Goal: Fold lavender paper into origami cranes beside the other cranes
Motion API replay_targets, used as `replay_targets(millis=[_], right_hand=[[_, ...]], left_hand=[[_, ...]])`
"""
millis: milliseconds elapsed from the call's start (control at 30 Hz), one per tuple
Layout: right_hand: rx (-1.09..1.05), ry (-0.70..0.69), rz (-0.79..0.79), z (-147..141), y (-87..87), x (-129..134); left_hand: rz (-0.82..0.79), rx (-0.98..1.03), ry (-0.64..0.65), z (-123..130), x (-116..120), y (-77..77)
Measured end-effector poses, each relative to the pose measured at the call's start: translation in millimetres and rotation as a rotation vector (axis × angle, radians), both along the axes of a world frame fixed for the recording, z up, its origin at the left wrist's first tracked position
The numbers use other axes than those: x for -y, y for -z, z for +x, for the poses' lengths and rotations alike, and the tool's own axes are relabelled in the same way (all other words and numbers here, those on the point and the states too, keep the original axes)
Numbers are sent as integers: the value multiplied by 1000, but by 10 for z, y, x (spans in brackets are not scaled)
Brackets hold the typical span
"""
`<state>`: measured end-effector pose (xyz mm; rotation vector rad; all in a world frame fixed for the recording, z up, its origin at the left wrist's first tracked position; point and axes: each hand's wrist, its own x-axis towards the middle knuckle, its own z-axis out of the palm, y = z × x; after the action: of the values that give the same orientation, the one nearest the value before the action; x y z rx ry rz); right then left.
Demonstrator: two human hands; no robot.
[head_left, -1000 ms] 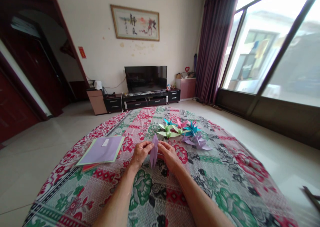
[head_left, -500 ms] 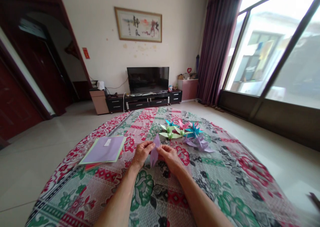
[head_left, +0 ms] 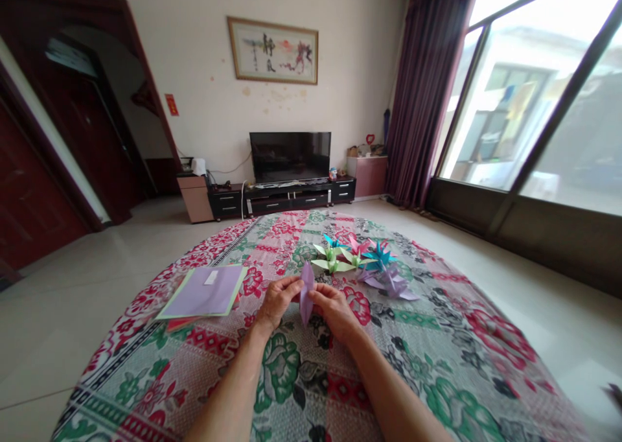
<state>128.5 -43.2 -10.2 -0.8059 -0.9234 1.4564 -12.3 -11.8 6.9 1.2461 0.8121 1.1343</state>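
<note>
A folded purple origami paper [head_left: 306, 294], narrow and pointed at top and bottom, is held upright above the table. My left hand [head_left: 280, 301] pinches its left side between thumb and fingers. From the other side my right hand [head_left: 331, 306] grips its right edge, the thumb near the middle. Just beyond, finished paper cranes stand in a cluster: green cranes [head_left: 332, 259], a blue crane [head_left: 380, 255], a pink crane [head_left: 358, 244] and purple cranes [head_left: 392, 282]. Parts of them overlap, so some are partly hidden.
Left of my hands lies a stack of coloured paper sheets [head_left: 201, 293], purple on top, with a small white piece [head_left: 210, 278] on it. A flowered tablecloth [head_left: 233, 377] covers the round table. Beyond it stand a low cabinet [head_left: 272, 205] and a television [head_left: 290, 157].
The folded purple paper has turned slightly and stands straighter between my hands. The whole view has shifted a little; both hands keep their hold.
</note>
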Motion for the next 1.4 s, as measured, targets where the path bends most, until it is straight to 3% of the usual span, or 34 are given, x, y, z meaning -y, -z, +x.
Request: replay_targets(millis=[133,500,1000,1400], right_hand=[[-40,-21,2,26,21,-15],[-17,-63,-23,45,14,-10],[-28,-53,-30,45,8,2],[-36,-61,-9,40,11,4]], left_hand=[[-34,64,31,-9,-6,21],[-34,9,33,-36,-23,39],[-108,-17,-55,-11,-49,41],[-142,11,20,-27,-12,11]])
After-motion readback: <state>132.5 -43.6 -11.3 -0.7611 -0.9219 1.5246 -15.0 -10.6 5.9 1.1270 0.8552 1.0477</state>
